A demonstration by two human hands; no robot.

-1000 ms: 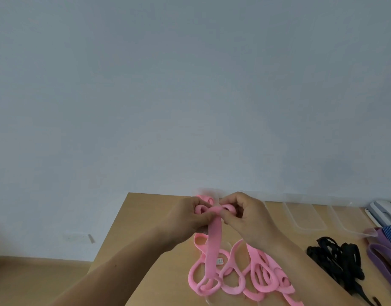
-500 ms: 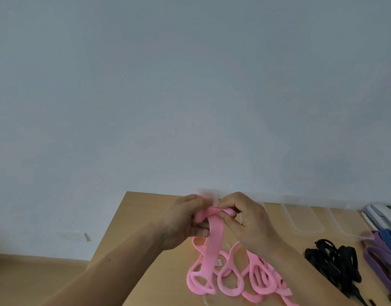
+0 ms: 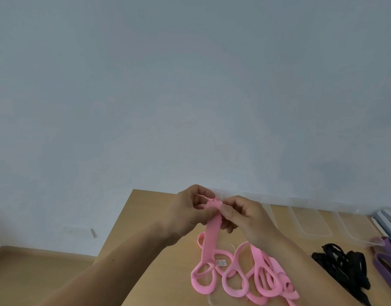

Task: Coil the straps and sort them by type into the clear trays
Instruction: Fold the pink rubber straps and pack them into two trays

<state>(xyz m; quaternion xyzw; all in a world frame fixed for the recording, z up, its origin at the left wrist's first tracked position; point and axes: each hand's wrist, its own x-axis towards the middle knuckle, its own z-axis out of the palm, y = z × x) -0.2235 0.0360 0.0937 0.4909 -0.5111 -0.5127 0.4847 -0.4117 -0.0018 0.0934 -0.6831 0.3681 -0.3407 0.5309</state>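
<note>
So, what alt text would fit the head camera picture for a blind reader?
A left hand and right hand pinch the top end of a pink strap above a wooden table, its loops trailing onto it. To the right lie black straps and purple straps, with clear trays along the wall.

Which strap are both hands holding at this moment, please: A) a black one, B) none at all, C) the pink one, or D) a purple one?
C: the left hand and the right hand pinch the pink strap at its top end, while the black straps and the purple straps lie untouched on the table.
</note>
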